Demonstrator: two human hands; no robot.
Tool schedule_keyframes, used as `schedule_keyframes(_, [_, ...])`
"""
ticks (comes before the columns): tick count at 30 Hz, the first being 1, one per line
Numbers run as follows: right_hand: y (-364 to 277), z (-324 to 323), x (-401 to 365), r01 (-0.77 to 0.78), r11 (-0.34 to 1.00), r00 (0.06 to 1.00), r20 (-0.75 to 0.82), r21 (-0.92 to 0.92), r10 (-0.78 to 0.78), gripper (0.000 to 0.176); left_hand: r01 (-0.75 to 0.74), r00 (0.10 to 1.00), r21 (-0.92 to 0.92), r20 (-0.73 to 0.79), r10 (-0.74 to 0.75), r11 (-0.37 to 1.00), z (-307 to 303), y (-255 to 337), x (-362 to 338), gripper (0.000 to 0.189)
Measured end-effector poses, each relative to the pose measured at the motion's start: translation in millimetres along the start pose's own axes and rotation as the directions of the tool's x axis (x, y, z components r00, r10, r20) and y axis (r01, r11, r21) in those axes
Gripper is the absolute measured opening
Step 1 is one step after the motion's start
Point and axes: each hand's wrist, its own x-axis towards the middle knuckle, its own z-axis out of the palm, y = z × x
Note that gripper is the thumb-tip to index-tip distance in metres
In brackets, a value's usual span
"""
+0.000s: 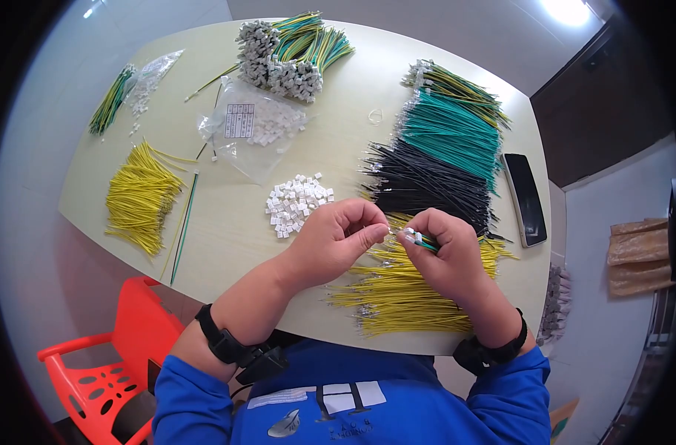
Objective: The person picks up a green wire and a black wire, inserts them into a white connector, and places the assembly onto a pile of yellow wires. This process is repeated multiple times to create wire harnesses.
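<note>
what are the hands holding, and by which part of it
The right hand holds green wires near their white connectors, between thumb and fingers. Whether the pinched left hand holds anything cannot be told.

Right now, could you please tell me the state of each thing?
left hand: grip pinched; anything held is too small to tell
right hand: grip closed on held wires
held wires: bunched, white connectors at one end
loose connectors: heaped
black wires: laid side by side
bag: lying, partly filled
phone: face up, screen dark
chair: upright
lamp: lit
</note>
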Motion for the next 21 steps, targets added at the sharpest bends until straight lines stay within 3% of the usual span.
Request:
schedule_keyframes(4, [-1.6, -1.6, 1.2, -0.052, 0.999, 0.998, 0.019, -0.015, 0.052, 0.012, -0.025, 0.999, -0.037, 0.021, 0.026, 0.999, -1.9, 0.2, -0.2, 0.01])
schedule_keyframes(11, [0.0, -1.9, 1.9, 0.089, 0.988, 0.995, -0.034, -0.127, -0.094, 0.012, 0.023, 1.0, -0.007, -0.017, -0.023, 1.0, -0.2, 4.4, -0.1, 0.01])
schedule_keyframes(21, [-0.5, -1.4, 2.4, 0.047, 0.992, 0.999, -0.007, -0.117, -0.049, 0.013, 0.013, 1.0, 0.026, -0.027, -0.012, 1.0, 0.0, 2.8, -0.2, 0.01])
